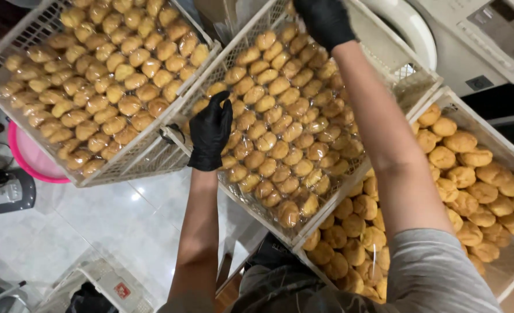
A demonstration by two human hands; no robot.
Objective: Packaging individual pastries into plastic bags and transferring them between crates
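Both black-gloved hands grip the middle white crate point(384, 55) of golden pastries point(280, 124): left hand point(210, 132) at nine o'clock, right hand point(324, 20) at twelve; it looks heavy, contents fragile, best held by its rims

A small square red-and-white label point(122, 290) is sitting on a white crate point(103, 278) at seven o'clock.

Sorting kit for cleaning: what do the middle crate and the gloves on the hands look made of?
Middle crate: seemingly rigid off-white plastic, matte, with moulded lattice walls. Gloves on the left hand and right hand: thin black stretchy material, probably nitrile or latex, clinging tightly with a faint sheen.
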